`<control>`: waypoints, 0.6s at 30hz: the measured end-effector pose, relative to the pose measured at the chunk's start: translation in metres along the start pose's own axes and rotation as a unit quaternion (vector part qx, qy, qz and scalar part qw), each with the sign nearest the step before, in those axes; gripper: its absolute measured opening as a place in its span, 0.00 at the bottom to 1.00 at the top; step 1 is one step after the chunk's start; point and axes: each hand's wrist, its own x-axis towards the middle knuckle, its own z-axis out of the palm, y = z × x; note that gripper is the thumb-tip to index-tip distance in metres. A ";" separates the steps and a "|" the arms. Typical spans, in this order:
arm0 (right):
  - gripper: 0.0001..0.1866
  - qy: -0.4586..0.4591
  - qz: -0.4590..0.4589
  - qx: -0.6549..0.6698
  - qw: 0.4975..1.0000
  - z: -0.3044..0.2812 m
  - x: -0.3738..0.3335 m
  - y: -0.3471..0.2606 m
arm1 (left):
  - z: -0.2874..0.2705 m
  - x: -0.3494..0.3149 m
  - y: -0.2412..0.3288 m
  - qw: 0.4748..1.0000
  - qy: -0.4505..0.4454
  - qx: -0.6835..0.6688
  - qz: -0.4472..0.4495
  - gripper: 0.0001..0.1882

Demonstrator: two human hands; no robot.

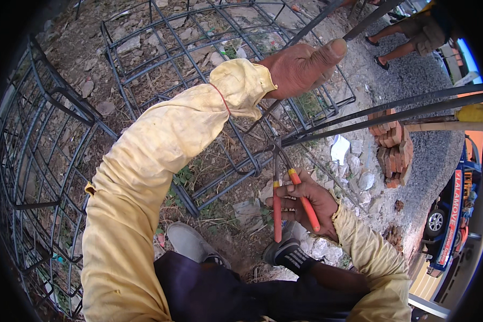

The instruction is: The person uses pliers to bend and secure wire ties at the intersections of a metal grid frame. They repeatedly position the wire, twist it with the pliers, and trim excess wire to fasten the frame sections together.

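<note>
My right hand [316, 206] is closed on a pair of end-cutting pincers [309, 206] with red and yellow handles, which are spread apart. Their jaws sit at the spot where long dark steel bars [359, 114] meet the corner of a rebar cage [220, 185]. Farther up, my left hand [300, 70] is wrapped over a steel bar [373, 19] that slants to the upper right, its thumb lying along the top. The other fingers of that hand are mostly hidden beneath it. Any tie wire at the jaws is too small to make out.
Another rebar cage [32, 177] stands at the left. Rubble and weeds cover the ground around my shoes [190, 241]. Stacked bricks [394, 150] lie to the right, by a paved road [434, 172]. Another person [421, 32] stands at the upper right; a blue vehicle [440, 225] is at the right.
</note>
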 end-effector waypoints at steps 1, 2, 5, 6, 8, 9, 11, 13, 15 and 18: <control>0.20 -0.015 0.005 0.015 1.000 0.000 0.005 0.002 | 0.000 0.000 0.000 1.000 0.006 0.005 0.007 0.39; 0.19 -0.008 0.014 0.016 1.000 0.002 0.011 0.003 | 0.000 0.001 -0.001 1.000 -0.004 0.003 0.007 0.39; 0.16 0.014 0.033 0.027 0.999 0.005 0.028 0.004 | -0.003 0.005 -0.008 1.000 -0.027 0.005 0.009 0.39; 0.15 0.022 0.032 0.034 0.999 0.004 0.035 0.003 | -0.005 0.006 -0.009 0.999 -0.031 0.013 0.011 0.39; 0.13 0.027 0.024 0.065 0.997 0.002 0.047 0.000 | -0.007 0.008 -0.010 0.999 -0.040 0.016 0.015 0.40; 0.11 0.021 0.018 0.088 0.996 0.006 0.053 -0.001 | -0.010 0.007 -0.011 0.999 -0.046 0.015 0.013 0.40; 0.07 0.023 0.022 0.127 0.991 0.017 0.060 -0.007 | -0.012 0.006 -0.012 0.999 -0.043 0.021 0.008 0.40; 0.06 0.004 -0.006 0.151 0.989 0.025 0.070 -0.007 | -0.011 0.004 -0.009 0.999 -0.026 0.034 0.002 0.41; 0.07 0.014 -0.027 0.203 0.979 0.035 0.078 -0.007 | -0.007 0.006 -0.009 0.999 -0.036 0.030 0.004 0.42; 0.08 -0.116 -0.013 0.360 0.926 0.033 0.104 -0.022 | -0.006 0.006 -0.008 0.999 -0.037 0.030 0.004 0.43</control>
